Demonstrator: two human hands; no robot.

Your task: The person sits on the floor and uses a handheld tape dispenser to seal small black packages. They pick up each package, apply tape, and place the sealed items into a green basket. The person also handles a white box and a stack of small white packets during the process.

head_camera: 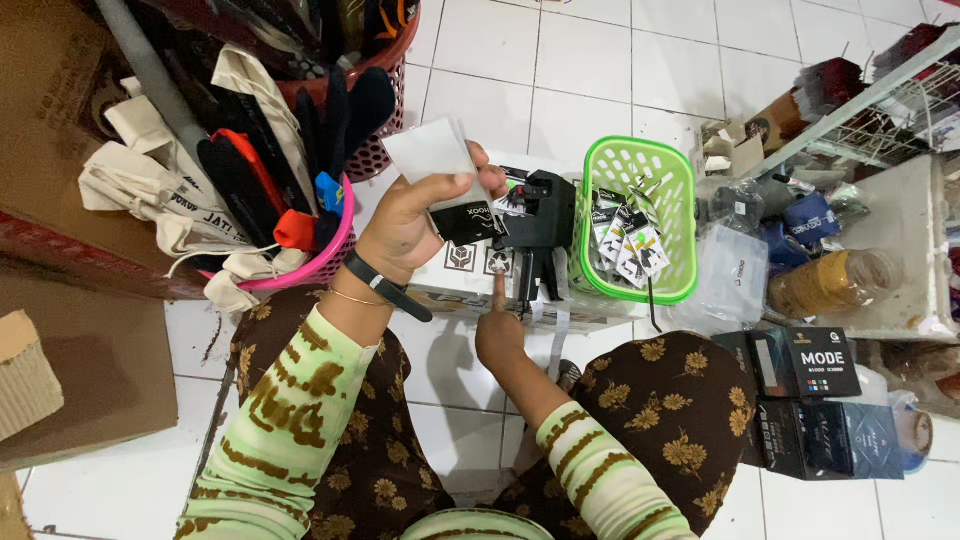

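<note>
While left hand [405, 225] pinches packet [450, 185] — right hand's [498, 335] fingertip on box [470, 280], perhaps curled.

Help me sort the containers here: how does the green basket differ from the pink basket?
The green basket is rectangular; the pink basket is rounded. The green basket holds small black-and-white packets, lying low inside it; the pink basket is stuffed with dark items and cream cloth bags sticking out above its rim. The green basket sits right of the hands, the pink one beside the left hand. Both stand on the tiled floor.
</note>
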